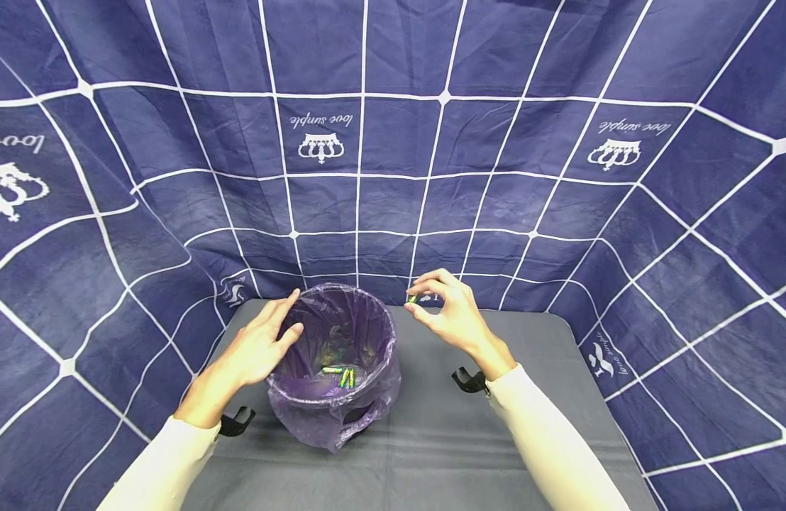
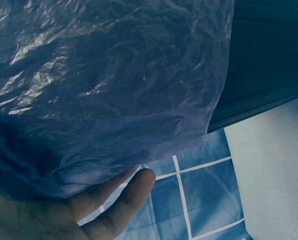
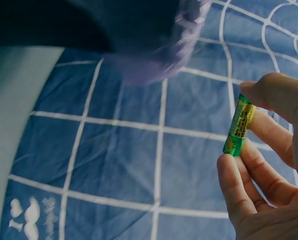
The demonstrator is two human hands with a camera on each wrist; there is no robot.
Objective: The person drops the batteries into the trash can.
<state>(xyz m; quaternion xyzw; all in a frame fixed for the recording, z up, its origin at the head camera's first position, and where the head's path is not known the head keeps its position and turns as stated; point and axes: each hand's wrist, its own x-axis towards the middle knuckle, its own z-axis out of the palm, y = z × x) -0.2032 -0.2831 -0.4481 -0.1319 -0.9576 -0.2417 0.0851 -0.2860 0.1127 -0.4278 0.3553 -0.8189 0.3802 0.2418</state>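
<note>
Between thumb and fingertips my right hand (image 1: 453,312) pinches a small green and yellow battery (image 3: 239,125), held in the air to the right of the bin. My left hand (image 1: 255,344) lies along the left rim of the bin (image 1: 393,341), fingers extended and thumb over the opening. A purple plastic bag (image 2: 114,90) lines that bin and hangs over its outside. Down inside, several similar batteries (image 1: 347,377) lie on the bottom. The left wrist view shows the left fingers beside the bag; part of that hand is hidden behind it.
The bin stands on a grey table top (image 1: 444,440). A dark blue cloth (image 1: 399,206) with white grid lines, crowns and lettering hangs behind and at both sides. Black straps (image 1: 469,381) are on both wrists.
</note>
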